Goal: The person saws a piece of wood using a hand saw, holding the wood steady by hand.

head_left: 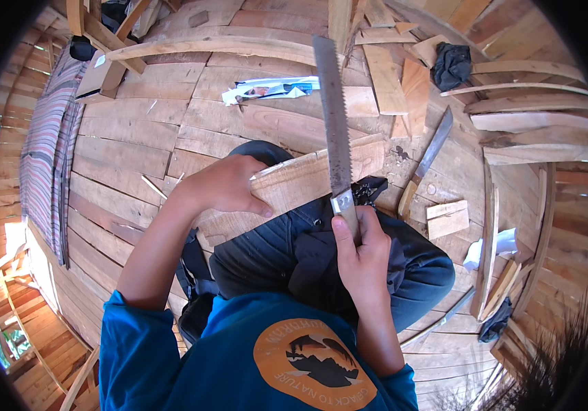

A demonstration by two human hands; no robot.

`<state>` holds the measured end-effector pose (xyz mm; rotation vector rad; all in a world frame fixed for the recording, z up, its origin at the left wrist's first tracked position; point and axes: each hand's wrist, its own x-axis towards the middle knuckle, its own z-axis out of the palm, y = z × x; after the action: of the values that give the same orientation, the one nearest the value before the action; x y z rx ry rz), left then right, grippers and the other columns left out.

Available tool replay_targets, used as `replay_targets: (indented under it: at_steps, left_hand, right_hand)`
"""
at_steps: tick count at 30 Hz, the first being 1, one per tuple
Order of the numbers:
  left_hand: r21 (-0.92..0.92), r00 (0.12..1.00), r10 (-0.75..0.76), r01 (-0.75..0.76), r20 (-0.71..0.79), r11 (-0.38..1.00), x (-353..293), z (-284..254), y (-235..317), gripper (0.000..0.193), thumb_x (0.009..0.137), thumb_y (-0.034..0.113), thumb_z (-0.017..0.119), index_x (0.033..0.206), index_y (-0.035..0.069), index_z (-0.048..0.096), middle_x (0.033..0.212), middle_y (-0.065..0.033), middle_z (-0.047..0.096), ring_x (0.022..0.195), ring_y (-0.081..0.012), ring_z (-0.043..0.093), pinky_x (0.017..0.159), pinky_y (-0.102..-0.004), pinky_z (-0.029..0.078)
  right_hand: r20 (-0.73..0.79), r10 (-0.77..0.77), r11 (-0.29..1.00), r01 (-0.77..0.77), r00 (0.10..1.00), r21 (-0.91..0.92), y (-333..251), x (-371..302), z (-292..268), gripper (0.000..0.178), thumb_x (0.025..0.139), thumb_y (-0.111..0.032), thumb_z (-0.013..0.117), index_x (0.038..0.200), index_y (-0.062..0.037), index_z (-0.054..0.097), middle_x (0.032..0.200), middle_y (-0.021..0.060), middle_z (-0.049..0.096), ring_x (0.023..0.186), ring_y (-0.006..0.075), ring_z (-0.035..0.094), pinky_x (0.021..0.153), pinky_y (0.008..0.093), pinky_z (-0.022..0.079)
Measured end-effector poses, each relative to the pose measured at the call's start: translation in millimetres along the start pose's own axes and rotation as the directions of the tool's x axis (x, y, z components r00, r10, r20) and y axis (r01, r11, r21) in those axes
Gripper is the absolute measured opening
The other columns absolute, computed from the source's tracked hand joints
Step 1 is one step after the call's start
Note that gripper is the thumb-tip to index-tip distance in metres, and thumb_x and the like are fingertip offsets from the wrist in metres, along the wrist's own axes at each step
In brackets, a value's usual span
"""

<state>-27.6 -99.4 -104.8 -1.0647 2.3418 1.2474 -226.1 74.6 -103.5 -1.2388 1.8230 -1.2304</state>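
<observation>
A short, pale wooden board [294, 179] lies slantwise across my lap, its right end higher than its left. My left hand [232, 185] grips the board's upper edge, thumb over its face and fingers hidden behind. In my right hand [362, 243] is the handle of a hand saw [334, 113]. The toothed blade points up and away from me, crossing in front of the board near its right end. Whether the teeth touch the wood I cannot tell.
On the plank floor [129, 130] to the right lie a machete [427, 157] and a small wood block [447, 219]. Offcuts [383, 79] and a black bag [451, 65] lie farther off. A plastic wrapper [270, 89] is ahead; a striped cloth [51, 151] is at left.
</observation>
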Motion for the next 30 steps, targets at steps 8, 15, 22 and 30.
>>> replay_targets:
  at_steps: [8, 15, 22, 30]
  left_hand:
    - [-0.019, 1.000, -0.023, 0.022, -0.019, 1.000, -2.8, 0.5, -0.9, 0.061, 0.059, 0.034, 0.086, 0.108, 0.003, 0.067, 0.099, -0.0194, 0.069, 0.093, -0.0329, 0.067, 0.084, -0.0370, 0.050]
    - [0.196, 0.993, -0.084, 0.100, -0.086, 0.976, -19.6, -10.7, 26.5, 0.062, 0.062, 0.038, 0.082, 0.111, 0.004, 0.067, 0.101, -0.0215, 0.068, 0.096, -0.0367, 0.065, 0.087, -0.0419, 0.051]
    - [0.216, 0.981, -0.150, 0.175, -0.127, 0.961, -31.8, -25.8, 18.7, 0.061, 0.061, 0.037, 0.083, 0.110, 0.004, 0.067, 0.099, -0.0210, 0.069, 0.095, -0.0362, 0.066, 0.087, -0.0409, 0.051]
    - [0.092, 0.976, -0.137, 0.154, -0.168, 0.984, -26.2, -14.7, -6.8, 0.066, 0.057, 0.039, 0.085, 0.108, 0.001, 0.068, 0.102, -0.0228, 0.068, 0.099, -0.0367, 0.065, 0.089, -0.0394, 0.050]
  right_hand:
    - [0.329, 0.339, 0.820, -0.448, 0.881, 0.356, 13.4, -5.5, -46.9, 0.033, 0.100, -0.034, 0.053, 0.084, -0.0045, 0.052, 0.061, -0.0041, 0.043, 0.053, 0.0029, 0.039, 0.048, 0.0218, 0.032]
    - [0.567, 0.312, 0.608, -0.619, 0.763, 0.498, 27.5, -23.4, -46.7, 0.038, 0.102, -0.042, 0.045, 0.084, -0.0096, 0.046, 0.062, -0.0069, 0.034, 0.049, 0.0008, 0.030, 0.042, 0.0178, 0.025]
    - [0.638, 0.247, 0.641, -0.617, 0.729, 0.457, 27.3, -22.9, -35.6, 0.047, 0.101, -0.052, 0.039, 0.082, -0.0088, 0.043, 0.059, -0.0046, 0.032, 0.047, 0.0024, 0.027, 0.041, 0.0189, 0.021]
    - [0.655, 0.290, 0.597, -0.667, 0.698, 0.447, 35.1, -20.9, -24.5, 0.045, 0.102, -0.049, 0.039, 0.081, -0.0094, 0.043, 0.058, -0.0048, 0.033, 0.046, 0.0024, 0.026, 0.040, 0.0192, 0.021]
